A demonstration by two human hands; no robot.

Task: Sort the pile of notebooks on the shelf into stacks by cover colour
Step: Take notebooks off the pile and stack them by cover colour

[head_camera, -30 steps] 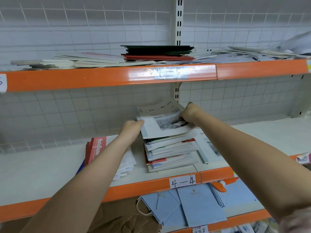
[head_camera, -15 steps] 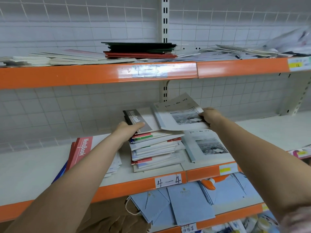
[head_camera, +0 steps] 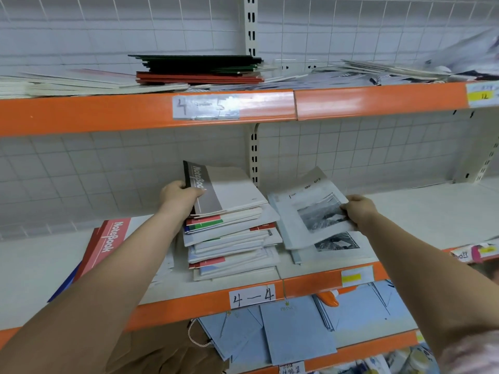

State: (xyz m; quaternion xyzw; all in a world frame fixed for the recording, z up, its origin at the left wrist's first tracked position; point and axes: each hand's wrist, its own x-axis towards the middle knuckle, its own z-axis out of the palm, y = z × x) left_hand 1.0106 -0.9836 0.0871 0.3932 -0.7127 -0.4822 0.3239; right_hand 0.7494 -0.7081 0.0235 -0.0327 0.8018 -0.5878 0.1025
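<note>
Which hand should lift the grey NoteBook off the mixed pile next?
Left. The left hand already grips the grey NoteBook at its spine edge atop the mixed pile. The right hand is occupied, holding the photo-cover notebook over its matching stack.

Touching smooth paper covers of a grey notebook (head_camera: 226, 190) under left fingers (head_camera: 198, 192); gripping a matt paper photo notebook (head_camera: 310, 209); shining glossy orange shelf edge (head_camera: 108, 112) above.
</note>
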